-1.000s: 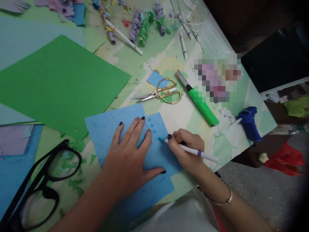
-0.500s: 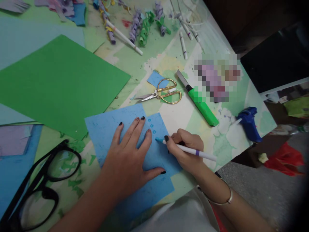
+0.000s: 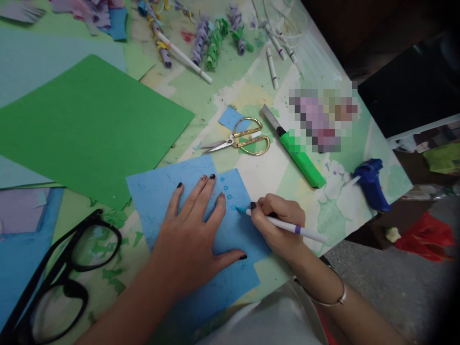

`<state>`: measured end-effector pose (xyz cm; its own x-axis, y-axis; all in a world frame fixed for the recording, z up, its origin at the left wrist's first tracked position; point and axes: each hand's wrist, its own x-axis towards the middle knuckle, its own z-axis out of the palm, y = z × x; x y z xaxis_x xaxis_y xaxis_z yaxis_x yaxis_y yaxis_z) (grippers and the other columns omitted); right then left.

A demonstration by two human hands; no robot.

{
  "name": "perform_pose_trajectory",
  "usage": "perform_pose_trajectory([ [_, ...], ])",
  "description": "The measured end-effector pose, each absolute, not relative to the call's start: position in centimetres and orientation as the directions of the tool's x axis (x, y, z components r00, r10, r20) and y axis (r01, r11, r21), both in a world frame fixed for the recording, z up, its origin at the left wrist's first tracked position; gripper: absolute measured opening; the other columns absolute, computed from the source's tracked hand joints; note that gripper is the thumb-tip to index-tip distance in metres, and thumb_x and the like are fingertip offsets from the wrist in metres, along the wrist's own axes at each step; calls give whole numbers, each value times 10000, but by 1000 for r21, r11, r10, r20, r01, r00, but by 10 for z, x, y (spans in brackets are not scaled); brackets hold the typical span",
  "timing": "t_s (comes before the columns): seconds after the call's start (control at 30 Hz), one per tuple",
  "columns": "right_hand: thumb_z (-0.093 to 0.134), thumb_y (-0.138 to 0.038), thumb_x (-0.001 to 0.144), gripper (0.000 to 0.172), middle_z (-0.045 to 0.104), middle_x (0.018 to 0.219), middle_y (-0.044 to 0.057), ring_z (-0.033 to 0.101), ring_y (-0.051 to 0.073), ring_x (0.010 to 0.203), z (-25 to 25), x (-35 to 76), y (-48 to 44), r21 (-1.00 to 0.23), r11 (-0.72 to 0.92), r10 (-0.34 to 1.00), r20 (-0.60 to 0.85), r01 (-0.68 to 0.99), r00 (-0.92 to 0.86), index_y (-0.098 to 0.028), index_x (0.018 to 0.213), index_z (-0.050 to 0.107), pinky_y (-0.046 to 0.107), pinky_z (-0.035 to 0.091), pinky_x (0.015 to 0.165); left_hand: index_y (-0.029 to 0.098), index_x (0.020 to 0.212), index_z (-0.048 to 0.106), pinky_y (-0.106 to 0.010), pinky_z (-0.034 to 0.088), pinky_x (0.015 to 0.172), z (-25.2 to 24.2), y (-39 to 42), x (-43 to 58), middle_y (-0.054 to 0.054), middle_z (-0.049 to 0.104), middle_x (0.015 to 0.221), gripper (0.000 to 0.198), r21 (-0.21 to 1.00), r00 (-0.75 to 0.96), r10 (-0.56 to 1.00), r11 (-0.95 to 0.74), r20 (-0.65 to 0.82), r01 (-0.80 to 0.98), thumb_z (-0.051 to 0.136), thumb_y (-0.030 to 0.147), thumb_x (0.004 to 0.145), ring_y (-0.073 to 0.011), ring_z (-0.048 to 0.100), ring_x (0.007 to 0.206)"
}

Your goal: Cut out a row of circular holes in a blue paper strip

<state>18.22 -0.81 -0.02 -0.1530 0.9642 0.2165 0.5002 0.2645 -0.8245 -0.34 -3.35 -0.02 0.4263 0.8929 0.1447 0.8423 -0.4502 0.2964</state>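
My left hand (image 3: 194,235) lies flat with fingers spread on blue paper (image 3: 151,191), pressing it to the table. In my right hand (image 3: 280,223) is a white felt-tip marker (image 3: 287,225) with a purple band and a blue tip. Its tip is at the paper, just right of my left index finger. Several small blue circles (image 3: 229,197) run in a slanting row there. Beyond the paper lie gold-handled scissors (image 3: 235,139), and to their right a green utility knife (image 3: 300,158) with its blade out.
Green paper (image 3: 97,124) covers the left side, above black-framed glasses (image 3: 68,273). Curled paper pieces (image 3: 217,43) and markers (image 3: 272,68) lie at the back. A blue glue gun (image 3: 372,184) sits by the right table edge. One patch is pixelated.
The marker and my right hand have shifted slightly right. One more small blue circle now shows at the lower end of the row. My left hand has stayed in place.
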Motion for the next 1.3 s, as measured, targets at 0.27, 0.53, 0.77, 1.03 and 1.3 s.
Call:
perform_pose_trajectory([
  [0.27, 601, -141, 833, 363, 403, 478, -79, 385, 59, 443, 1, 183, -9, -935, 80, 997, 78, 347, -20, -192, 572, 354, 210, 302, 443, 64, 1263, 565, -646, 250, 1113, -1, -34, -3, -280, 381, 1480, 828, 295, 430, 891, -454, 147, 841, 638, 669, 703, -407, 328, 1398],
  [0.53, 663, -241, 834, 231, 554, 502, -66, 488, 85, 397, 4, 183, -13, -982, -77, 997, -80, 175, -10, -216, 704, 475, 201, 354, 386, 68, 1261, 564, -645, 251, 1113, 0, -34, -3, -280, 384, 1479, 804, 301, 423, 896, -445, 139, 844, 643, 650, 712, -407, 333, 1395],
  [0.77, 654, -149, 782, 157, 511, 542, -62, 431, 60, 439, 13, 189, -35, -911, 53, 991, -1, 409, -132, -199, 711, 523, 183, 334, 419, 79, 1246, 572, -642, 265, 1103, 1, -33, -4, -277, 396, 1472, 697, 295, 421, 894, -448, 153, 844, 607, 579, 762, -400, 346, 1390],
  [1.03, 562, -128, 861, 309, 551, 588, -16, 508, 88, 520, 9, 191, -34, -849, 277, 954, 187, 450, -234, -192, 599, 410, 223, 369, 486, 69, 1250, 569, -641, 275, 1098, 0, -34, -4, -277, 393, 1473, 645, 266, 435, 888, -460, 149, 847, 548, 539, 809, -401, 333, 1396],
  [1.3, 546, -126, 871, 333, 522, 578, -16, 452, 77, 490, 8, 189, -31, -814, 330, 937, 221, 477, -272, -194, 577, 406, 226, 344, 470, 63, 1254, 569, -643, 269, 1101, 2, -34, -3, -281, 386, 1476, 650, 271, 431, 892, -452, 135, 850, 545, 536, 808, -402, 328, 1399],
])
